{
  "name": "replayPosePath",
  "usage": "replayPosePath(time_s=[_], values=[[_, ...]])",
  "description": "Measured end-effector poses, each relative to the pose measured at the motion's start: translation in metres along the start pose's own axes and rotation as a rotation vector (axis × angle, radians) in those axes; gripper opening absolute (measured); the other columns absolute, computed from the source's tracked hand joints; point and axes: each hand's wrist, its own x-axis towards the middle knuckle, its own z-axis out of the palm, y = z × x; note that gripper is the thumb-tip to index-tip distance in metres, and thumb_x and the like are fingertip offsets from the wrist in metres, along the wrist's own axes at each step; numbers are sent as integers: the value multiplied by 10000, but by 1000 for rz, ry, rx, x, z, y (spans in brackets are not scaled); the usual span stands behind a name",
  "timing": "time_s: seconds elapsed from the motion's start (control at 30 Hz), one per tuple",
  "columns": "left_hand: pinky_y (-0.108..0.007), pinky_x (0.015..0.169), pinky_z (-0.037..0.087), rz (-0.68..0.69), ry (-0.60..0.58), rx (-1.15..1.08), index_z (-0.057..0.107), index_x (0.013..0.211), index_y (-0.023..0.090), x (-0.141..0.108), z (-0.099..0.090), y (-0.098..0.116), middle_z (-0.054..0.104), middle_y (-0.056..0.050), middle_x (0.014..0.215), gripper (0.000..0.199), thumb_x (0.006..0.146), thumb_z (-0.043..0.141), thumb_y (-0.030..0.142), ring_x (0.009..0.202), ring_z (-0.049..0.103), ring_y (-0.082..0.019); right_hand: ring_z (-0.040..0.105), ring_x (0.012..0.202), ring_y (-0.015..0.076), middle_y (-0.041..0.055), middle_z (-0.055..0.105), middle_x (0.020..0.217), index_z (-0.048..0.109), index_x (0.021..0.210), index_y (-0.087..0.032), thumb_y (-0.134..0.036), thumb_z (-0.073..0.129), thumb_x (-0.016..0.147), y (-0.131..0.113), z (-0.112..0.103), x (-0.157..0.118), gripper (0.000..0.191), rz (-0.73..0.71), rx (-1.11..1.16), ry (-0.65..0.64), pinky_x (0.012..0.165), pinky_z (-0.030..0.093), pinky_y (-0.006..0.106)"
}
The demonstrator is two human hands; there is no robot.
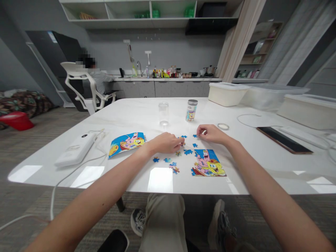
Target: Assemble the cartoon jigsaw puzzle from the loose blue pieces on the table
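Pinching a piece (194, 135) beyond the puzzle (209, 162) is the right hand (209, 133); whether the left hand (169, 142) grips, I can't tell.

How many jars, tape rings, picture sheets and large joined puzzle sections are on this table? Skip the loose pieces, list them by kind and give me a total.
Jars: 2 (clear jar, silver-lidded jar)
Tape rings: 1 (tape ring)
Picture sheets: 1 (curved picture sheet)
Large joined puzzle sections: 1 (joined section)
Total: 5
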Motion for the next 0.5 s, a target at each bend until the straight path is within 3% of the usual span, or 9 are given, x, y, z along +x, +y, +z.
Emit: replayPosePath(time_s=[0.23, 0.5], values=[[-268, 570, 391, 6, 1, 8, 621, 1176, 205, 0, -2, 3, 699, -71, 737, 354, 939, 370, 281, 632, 634, -173, 607, 689, 147, 15, 675, 731, 602, 710, -184, -71, 502, 649, 3, 0, 1, 162, -12, -23, 2, 657, 454, 245], [-267, 570, 380, 155, -18, -153, 660, 1206, 325, -2, -10, 13, 739, -50, 809, 438, 874, 426, 162, 604, 605, -139, 591, 685, 149, 17, 661, 726, 608, 713, -186, -86, 511, 662, 4, 0, 0, 148, -4, -44, -12, 641, 443, 245]])
